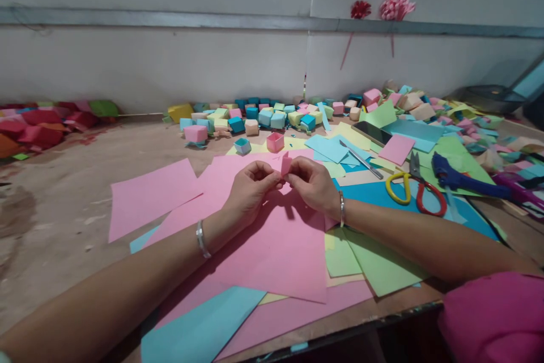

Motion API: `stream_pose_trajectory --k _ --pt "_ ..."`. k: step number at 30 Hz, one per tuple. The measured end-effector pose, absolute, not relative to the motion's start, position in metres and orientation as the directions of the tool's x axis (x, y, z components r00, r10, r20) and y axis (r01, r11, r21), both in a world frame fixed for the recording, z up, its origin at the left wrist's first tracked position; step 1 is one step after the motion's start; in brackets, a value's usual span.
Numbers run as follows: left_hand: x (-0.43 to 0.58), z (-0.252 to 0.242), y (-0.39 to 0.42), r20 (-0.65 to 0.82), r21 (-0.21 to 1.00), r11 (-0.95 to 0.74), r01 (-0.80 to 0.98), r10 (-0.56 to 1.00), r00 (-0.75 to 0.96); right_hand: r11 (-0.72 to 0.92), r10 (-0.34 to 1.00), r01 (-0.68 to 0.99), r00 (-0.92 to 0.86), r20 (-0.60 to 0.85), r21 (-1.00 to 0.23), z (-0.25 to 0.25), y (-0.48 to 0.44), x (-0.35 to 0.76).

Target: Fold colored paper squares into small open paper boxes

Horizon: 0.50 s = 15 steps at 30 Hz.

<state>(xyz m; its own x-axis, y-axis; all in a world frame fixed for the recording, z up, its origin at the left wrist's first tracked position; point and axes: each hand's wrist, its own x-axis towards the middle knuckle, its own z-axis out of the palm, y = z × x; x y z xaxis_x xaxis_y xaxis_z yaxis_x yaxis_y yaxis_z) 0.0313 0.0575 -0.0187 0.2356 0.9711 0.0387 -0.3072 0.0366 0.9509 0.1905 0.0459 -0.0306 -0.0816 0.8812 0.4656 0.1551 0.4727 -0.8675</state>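
Observation:
Between my two hands, above pink paper sheets [272, 250], is a small folded piece of pink paper [286, 165]. My left hand [254, 184] pinches its lower left side with thumb and fingers. From the other side my right hand [312, 182] pinches it as well, and its fingers hide part of the piece. Just beyond the hands stand a small open pink paper box [275, 142] and a smaller light-blue paper box [242, 146]. Neither is touched by a hand.
Scissors [416, 184], a silver pen-like tool [361, 159], a blue glue gun [463, 175] and a dark phone [372, 133] lie on coloured paper at right. Several small paper boxes [278, 120] line the wall. A light-blue sheet [199, 323] lies near the front edge.

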Motion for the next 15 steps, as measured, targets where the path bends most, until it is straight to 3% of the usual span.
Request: stream_pose_trajectory --k 15 --pt "0.0292 -0.0116 0.0536 0.030 0.972 0.037 -0.230 0.959 0.283 0.449 0.893 0.220 -0.081 0.442 -0.866 -0.0263 0.0462 0.1912"
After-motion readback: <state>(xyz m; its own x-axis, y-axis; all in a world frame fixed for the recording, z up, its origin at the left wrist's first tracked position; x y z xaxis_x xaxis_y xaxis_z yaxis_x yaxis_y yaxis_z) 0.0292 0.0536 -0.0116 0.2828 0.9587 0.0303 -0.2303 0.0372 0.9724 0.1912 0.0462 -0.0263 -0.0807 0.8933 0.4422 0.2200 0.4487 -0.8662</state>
